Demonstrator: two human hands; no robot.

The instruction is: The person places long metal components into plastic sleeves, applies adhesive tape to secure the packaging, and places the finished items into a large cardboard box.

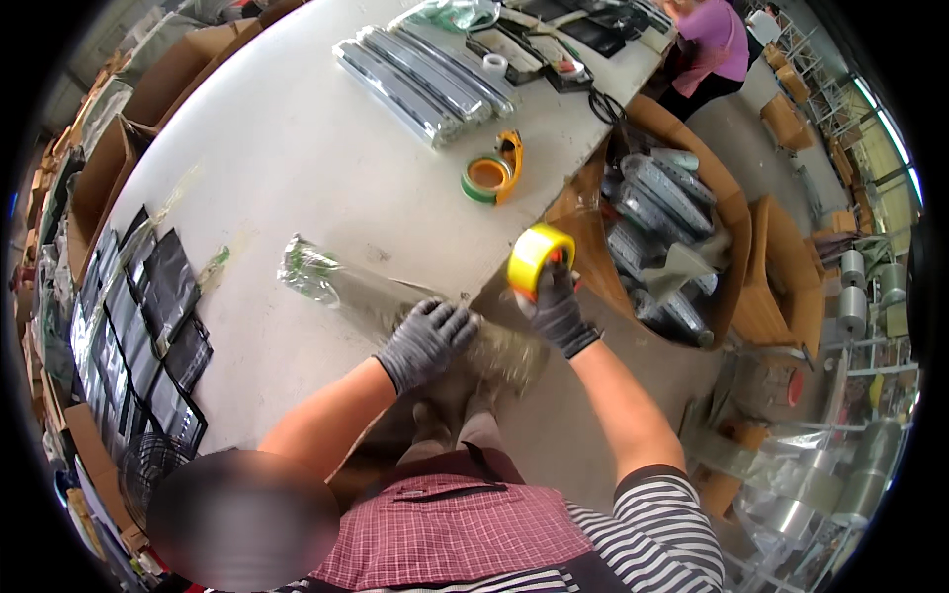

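Observation:
A long, clear plastic-wrapped package lies slantwise on the near part of the table, its right end reaching out past the edge. Across its middle rests my left hand, in a grey glove, pressing down with the fingers laid flat. My right hand, gloved alike, is closed around a yellow tape roll with some red at its core. That roll is held up by the table's right edge, above and right of the package. Whether a strip of tape runs from it to the package, I cannot make out.
Beyond lies an orange tape dispenser with a green-edged roll, near several silvery wrapped bundles. Dark flat packages cover the table's left. A cardboard box of wrapped pieces stands at the right edge. A person in purple works far right.

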